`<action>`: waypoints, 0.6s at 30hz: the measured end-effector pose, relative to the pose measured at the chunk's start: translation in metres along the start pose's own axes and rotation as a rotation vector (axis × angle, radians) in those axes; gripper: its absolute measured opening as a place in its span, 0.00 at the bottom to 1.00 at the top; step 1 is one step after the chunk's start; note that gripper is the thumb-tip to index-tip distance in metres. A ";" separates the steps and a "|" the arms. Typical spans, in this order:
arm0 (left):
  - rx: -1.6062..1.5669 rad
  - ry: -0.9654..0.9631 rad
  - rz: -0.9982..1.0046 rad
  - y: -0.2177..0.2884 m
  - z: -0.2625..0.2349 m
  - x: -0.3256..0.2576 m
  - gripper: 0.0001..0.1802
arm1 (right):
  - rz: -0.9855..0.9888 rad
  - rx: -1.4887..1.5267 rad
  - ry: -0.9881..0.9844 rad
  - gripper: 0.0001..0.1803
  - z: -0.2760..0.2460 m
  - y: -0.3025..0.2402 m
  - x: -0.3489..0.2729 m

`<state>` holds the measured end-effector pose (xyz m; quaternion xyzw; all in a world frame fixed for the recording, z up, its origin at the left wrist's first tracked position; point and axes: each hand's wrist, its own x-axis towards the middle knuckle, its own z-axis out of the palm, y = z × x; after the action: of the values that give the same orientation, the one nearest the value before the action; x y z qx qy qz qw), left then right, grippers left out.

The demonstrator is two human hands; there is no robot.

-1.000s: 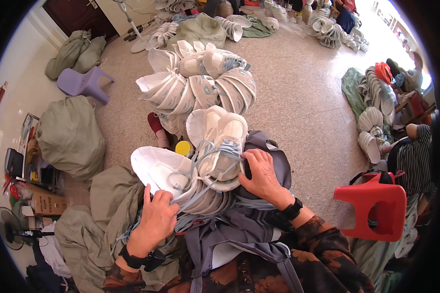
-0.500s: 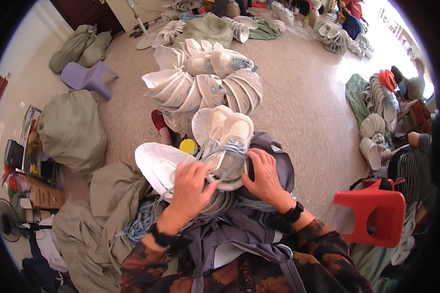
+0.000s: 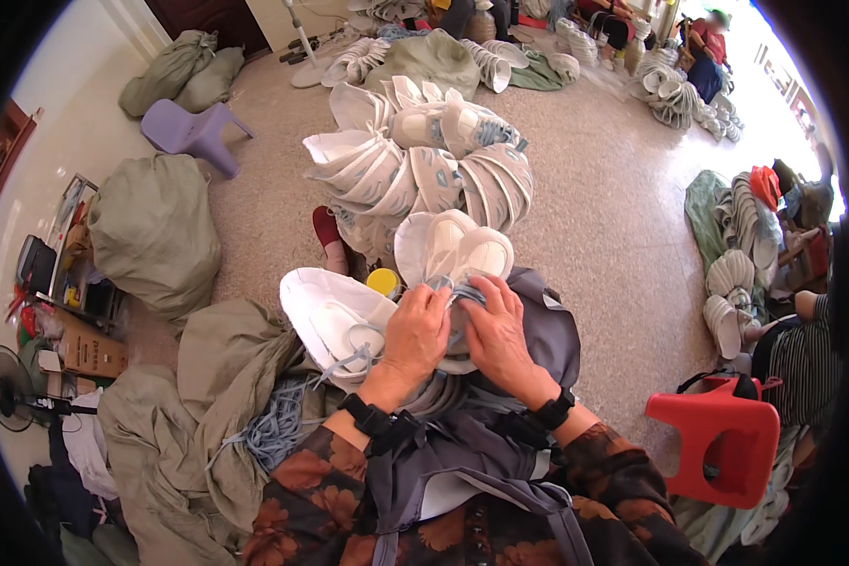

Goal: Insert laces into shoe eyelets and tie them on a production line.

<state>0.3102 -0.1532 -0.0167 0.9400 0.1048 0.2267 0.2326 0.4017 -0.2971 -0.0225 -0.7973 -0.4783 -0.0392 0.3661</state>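
Floor (image 3: 613, 217): speckled; stacked shoes (image 3: 434, 179) ringed beyond the laced shoe (image 3: 489, 251); red chair (image 3: 698, 413) to that shoe's right
Left hand (image 3: 415, 330): fingers bunched, pinching blue laces (image 3: 467, 294) at the shoe's left
Right hand (image 3: 498, 330): fingers curled, pinching laces over the shoe; slightly nearer
Shoe: under and just ahead of both hands; long axis pointing away from them, toe toward the stacked shoes
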 end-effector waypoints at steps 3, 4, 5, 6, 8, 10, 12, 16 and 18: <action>-0.059 0.046 -0.019 0.001 0.002 0.001 0.13 | 0.018 0.009 0.083 0.14 0.017 0.004 0.005; -0.056 0.048 -0.021 0.001 0.003 0.001 0.13 | 0.014 0.012 0.082 0.14 0.021 0.003 0.007; -0.069 0.075 -0.020 0.002 0.004 0.001 0.12 | 0.028 0.014 0.110 0.11 0.024 0.002 0.010; -0.082 0.102 -0.018 0.002 0.005 0.001 0.10 | 0.042 0.016 0.138 0.09 0.026 0.001 0.013; -0.118 0.104 -0.024 0.002 0.005 0.001 0.10 | 0.041 0.030 0.157 0.07 0.022 0.006 0.014; -0.149 0.108 -0.041 0.002 0.004 -0.001 0.09 | 0.034 0.052 0.169 0.05 0.010 0.010 0.010; -0.153 0.140 -0.019 -0.001 0.003 -0.003 0.10 | -0.009 -0.003 0.130 0.03 -0.020 0.013 0.000; -0.131 0.134 -0.034 -0.006 0.003 -0.006 0.10 | 0.161 -0.264 0.138 0.01 -0.073 0.085 -0.071; -0.139 0.150 -0.029 -0.002 0.000 -0.004 0.10 | 0.312 -0.478 0.106 0.02 -0.100 0.137 -0.128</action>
<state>0.3065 -0.1527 -0.0197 0.9004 0.1194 0.2998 0.2919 0.4699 -0.4906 -0.0773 -0.9216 -0.3075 -0.1356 0.1940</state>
